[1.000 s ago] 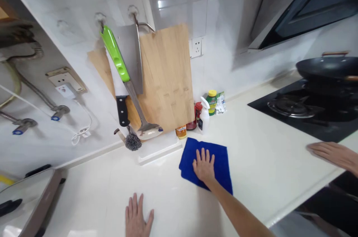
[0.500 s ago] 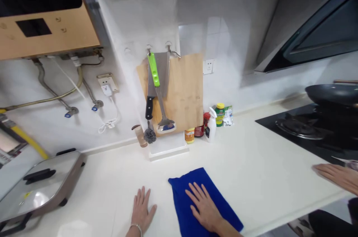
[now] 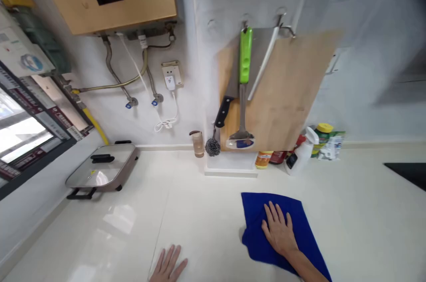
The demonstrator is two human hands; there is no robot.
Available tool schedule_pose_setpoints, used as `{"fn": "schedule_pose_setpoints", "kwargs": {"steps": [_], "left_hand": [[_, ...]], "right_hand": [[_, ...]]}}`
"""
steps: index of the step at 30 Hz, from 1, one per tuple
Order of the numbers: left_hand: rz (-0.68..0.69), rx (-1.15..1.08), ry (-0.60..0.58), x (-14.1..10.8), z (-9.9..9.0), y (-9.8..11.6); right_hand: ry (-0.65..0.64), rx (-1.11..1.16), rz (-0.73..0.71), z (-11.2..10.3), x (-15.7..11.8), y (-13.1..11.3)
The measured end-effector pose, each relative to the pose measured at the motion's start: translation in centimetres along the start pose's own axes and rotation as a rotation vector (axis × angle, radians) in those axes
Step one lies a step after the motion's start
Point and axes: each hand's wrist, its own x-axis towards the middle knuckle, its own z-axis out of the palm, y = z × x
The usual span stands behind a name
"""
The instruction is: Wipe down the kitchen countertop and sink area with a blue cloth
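Note:
My right hand (image 3: 280, 232) lies flat on a blue cloth (image 3: 306, 246), fingers stretched forward and slightly apart. The cloth is spread on the white countertop (image 3: 199, 211), with its left edge rumpled. My left hand (image 3: 168, 266) is at the bottom of the head view, apart from the cloth, its fingers spread on the countertop with nothing in them. Part of that hand is cut off by the frame's edge.
An electric pan with a glass lid (image 3: 103, 166) stands at the left. On the wall hang a wooden cutting board (image 3: 286, 95), a cleaver (image 3: 224, 112), a green-handled ladle (image 3: 245, 56) and a scourer brush (image 3: 212, 146). A spray bottle (image 3: 304, 151) and a glass jar (image 3: 198, 144) stand behind.
The view has swung left, so the wok and the other person's hand have left it. My hands are farther apart, and the cloth's left edge has bunched up.

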Motion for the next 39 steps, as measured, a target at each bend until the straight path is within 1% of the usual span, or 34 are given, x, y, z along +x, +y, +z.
{"fn": "schedule_pose_setpoints", "kwargs": {"steps": [2, 5, 7, 9, 11, 13, 16, 18, 22, 26, 29, 31, 33, 36, 39], "left_hand": [[-0.001, -0.077, -0.07, 0.0, -0.5, -0.2], [-0.082, -0.2, -0.196, -0.1, -1.4, 0.2], [-0.129, -0.255, -0.28, 0.0, -1.9, 0.7], [-0.151, -0.294, -0.331, 0.1, -2.2, 1.2], [-0.166, -0.324, -0.335, 0.1, -2.1, 1.4], [-0.176, -0.344, -0.315, 0.1, -1.9, 1.4], [-0.178, -0.383, -0.307, 0.0, -1.7, 1.5], [-0.185, -0.425, -0.333, 0.0, -1.8, 1.7], [-0.206, -0.496, -0.401, 0.2, -2.2, 2.2], [-0.188, -0.564, -0.407, 0.7, -2.8, 2.2], [-0.182, -0.642, -0.434, 1.1, -3.5, 2.1], [-0.204, -0.678, -0.44, 1.4, -4.1, 2.1], [-0.222, -0.703, -0.422, 1.5, -4.8, 2.2], [-0.246, -0.737, -0.388, 1.7, -6.2, 2.2], [-0.279, -0.765, -0.342, 2.0, -7.8, 2.2]], "right_hand": [[-0.051, -0.032, 0.041, 0.6, 1.9, -1.5], [-0.138, -0.075, 0.082, 1.0, 4.8, -4.3], [-0.181, -0.094, 0.091, 1.0, 6.3, -6.8], [-0.208, -0.097, 0.081, 0.8, 7.6, -9.8], [-0.225, -0.076, 0.055, 0.7, 8.5, -13.2], [-0.234, -0.023, 0.008, 0.5, 9.1, -16.7], [-0.231, 0.087, -0.114, 0.5, 9.7, -22.1], [-0.229, 0.15, -0.206, 0.6, 10.2, -25.4], [-0.227, 0.229, -0.335, 1.4, 12.2, -31.0], [-0.201, 0.286, -0.411, 2.2, 14.1, -36.0], [-0.212, 0.316, -0.464, 2.1, 13.9, -39.7], [-0.216, 0.335, -0.532, 1.5, 12.7, -41.9], [-0.223, 0.352, -0.616, 0.7, 11.2, -43.5], [-0.25, 0.366, -0.734, -0.8, 8.7, -44.4], [-0.263, 0.367, -0.843, -2.2, 6.3, -43.5]]}}
